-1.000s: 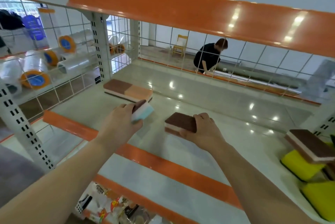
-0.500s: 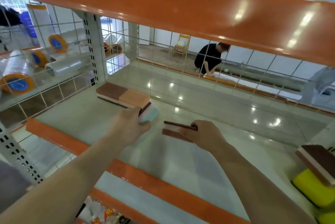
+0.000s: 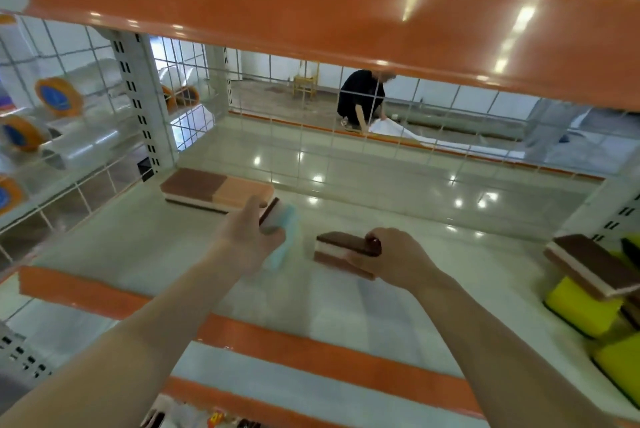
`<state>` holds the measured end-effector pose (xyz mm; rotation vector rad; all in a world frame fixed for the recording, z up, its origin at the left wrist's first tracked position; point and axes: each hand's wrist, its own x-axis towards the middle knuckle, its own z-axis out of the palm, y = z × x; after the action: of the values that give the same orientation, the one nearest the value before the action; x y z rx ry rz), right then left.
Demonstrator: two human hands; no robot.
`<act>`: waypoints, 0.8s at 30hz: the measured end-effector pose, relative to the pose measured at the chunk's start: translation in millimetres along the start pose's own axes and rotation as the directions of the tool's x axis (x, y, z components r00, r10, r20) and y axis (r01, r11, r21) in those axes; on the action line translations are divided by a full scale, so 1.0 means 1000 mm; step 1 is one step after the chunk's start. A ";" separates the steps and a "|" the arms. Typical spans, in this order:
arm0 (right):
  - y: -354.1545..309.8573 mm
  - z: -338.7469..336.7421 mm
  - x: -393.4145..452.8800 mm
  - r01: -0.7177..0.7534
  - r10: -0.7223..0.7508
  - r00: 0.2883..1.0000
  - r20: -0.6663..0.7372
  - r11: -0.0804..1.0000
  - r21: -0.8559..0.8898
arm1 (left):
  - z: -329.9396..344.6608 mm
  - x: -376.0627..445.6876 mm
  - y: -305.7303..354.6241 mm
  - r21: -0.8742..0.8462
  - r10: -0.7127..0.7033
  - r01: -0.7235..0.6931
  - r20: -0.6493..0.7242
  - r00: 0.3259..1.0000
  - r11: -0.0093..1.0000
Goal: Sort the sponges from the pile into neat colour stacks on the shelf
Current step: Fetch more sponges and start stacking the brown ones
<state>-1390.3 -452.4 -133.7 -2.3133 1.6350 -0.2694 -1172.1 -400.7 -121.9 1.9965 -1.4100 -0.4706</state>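
My left hand (image 3: 251, 240) grips a light blue sponge (image 3: 285, 237) with a dark brown scouring face, held on edge over the white shelf (image 3: 346, 309). My right hand (image 3: 394, 259) holds a brown, white and pink layered sponge (image 3: 343, 251) low over the shelf's middle; whether it touches the surface I cannot tell. Two sponges, one brown (image 3: 194, 183) and one orange (image 3: 242, 192), lie side by side at the back left. At the far right is the pile: a brown-topped sponge (image 3: 592, 270) leaning on yellow sponges (image 3: 581, 306).
An orange beam (image 3: 311, 8) of the shelf above hangs low overhead. Wire mesh (image 3: 346, 136) closes the back and left side. Rolls of clear film (image 3: 86, 147) lie in the bay to the left. A person (image 3: 363, 95) crouches on the floor behind.
Both hands have moved a little further into the shelf with their sponges. The right hand's sponge now shows its layered side. The view has tilted down.
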 end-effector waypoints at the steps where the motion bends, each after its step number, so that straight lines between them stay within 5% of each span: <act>1: 0.000 0.001 -0.001 -0.008 0.008 1.000 -0.003 1.000 -0.004 | 0.000 0.003 -0.001 -0.011 -0.009 0.009 -0.011 1.000 1.000; 9: 0.005 0.001 -0.015 -0.107 0.107 0.994 -0.038 0.994 -0.002 | 0.012 0.011 -0.006 -0.154 0.049 -0.045 0.022 0.999 0.987; 14: 0.005 0.002 -0.021 -0.152 0.152 0.988 -0.027 0.988 -0.008 | 0.011 0.011 -0.003 0.067 0.172 -0.174 0.030 0.985 0.983; 19: -0.001 0.002 -0.021 -0.157 0.156 0.987 -0.031 0.987 -0.018 | 0.000 0.009 -0.006 0.389 0.422 -0.390 0.002 0.907 0.835; 24: -0.006 0.003 -0.018 -0.162 0.161 0.986 -0.033 0.987 -0.021 | 0.001 0.014 -0.014 0.507 0.412 -0.410 0.114 0.904 0.759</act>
<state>-1390.6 -432.9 -134.4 -2.1874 1.8378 -0.2527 -1157.5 -411.0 -131.0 1.9742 -2.0765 0.1410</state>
